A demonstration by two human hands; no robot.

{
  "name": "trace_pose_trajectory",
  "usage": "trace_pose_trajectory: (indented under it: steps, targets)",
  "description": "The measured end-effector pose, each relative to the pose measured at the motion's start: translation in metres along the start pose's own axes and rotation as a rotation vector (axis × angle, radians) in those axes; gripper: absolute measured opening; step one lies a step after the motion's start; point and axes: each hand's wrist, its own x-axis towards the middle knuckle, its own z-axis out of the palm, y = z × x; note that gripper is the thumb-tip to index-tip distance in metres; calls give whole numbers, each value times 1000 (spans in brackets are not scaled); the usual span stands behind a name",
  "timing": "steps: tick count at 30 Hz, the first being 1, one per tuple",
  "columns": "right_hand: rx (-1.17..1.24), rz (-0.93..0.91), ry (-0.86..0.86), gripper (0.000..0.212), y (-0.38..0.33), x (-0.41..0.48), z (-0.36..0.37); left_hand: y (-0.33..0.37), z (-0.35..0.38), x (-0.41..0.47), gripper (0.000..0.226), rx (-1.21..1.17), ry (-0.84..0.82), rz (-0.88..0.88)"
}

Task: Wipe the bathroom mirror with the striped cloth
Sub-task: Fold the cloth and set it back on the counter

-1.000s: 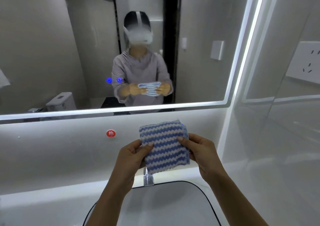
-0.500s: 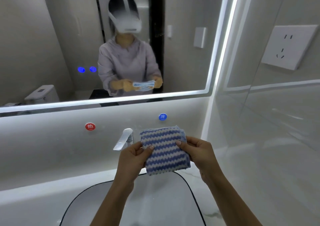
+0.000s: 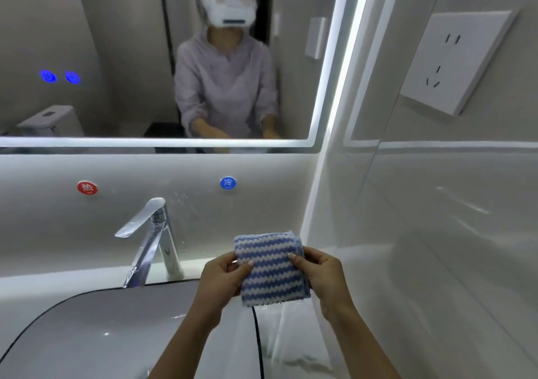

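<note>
While both hands pinch the folded striped cloth (image 3: 272, 269) above the sink's (image 3: 87, 335) right rim, left hand (image 3: 222, 279) curls on its left edge, right hand (image 3: 320, 275) on its right, well below the mirror (image 3: 116, 44).
</note>
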Motion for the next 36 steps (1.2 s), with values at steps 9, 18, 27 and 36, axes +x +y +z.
trace_pose_trajectory:
  steps: [9,18,27,36]
  targets:
    - [-14,27,42,18,20,24,-12,-20,10,24,10,57,8,-72]
    - [-75,103,124,17,55,65,-17,-52,23,68,9,112,33,-163]
    - [-77,259,220,16,119,121,-24,-109,52,127,21,558,115,-234]
    - [-349,343,205,27,186,145,-32,-157,81,148,24,627,165,-492]
